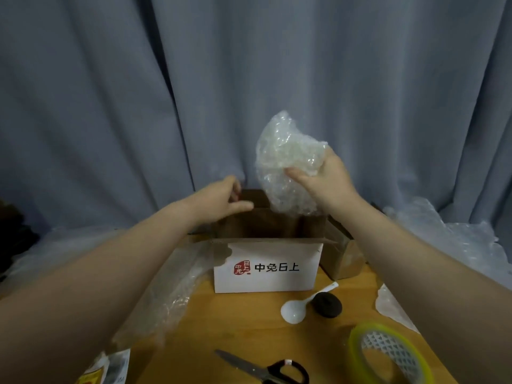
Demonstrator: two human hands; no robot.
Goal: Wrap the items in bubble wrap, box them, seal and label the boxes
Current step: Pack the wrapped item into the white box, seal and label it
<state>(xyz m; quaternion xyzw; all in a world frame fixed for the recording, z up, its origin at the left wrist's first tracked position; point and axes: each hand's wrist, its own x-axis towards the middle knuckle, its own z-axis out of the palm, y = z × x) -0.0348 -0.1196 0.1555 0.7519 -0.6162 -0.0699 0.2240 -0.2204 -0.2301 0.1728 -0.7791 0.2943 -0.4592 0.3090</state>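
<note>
Bubble-wrapped bundle (282, 167) held over open box (266, 268); spoon (293, 310), scissors (266, 368), tape (393, 349) lie nearby.

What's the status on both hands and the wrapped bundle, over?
Right hand gripping clear bubble-wrapped bundle over open white-fronted cardboard box. Left hand gripping its rear flap. Nothing visible blocking the opening.

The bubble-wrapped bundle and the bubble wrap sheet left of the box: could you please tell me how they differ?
The bubble-wrapped bundle is wadded into a rounded lump; the bubble wrap sheet lies spread out long and loose. The bundle is gripped by the right hand in the air above the open box; the sheet rests on the table, with no hand on it. Both are clear bubble wrap.
</note>
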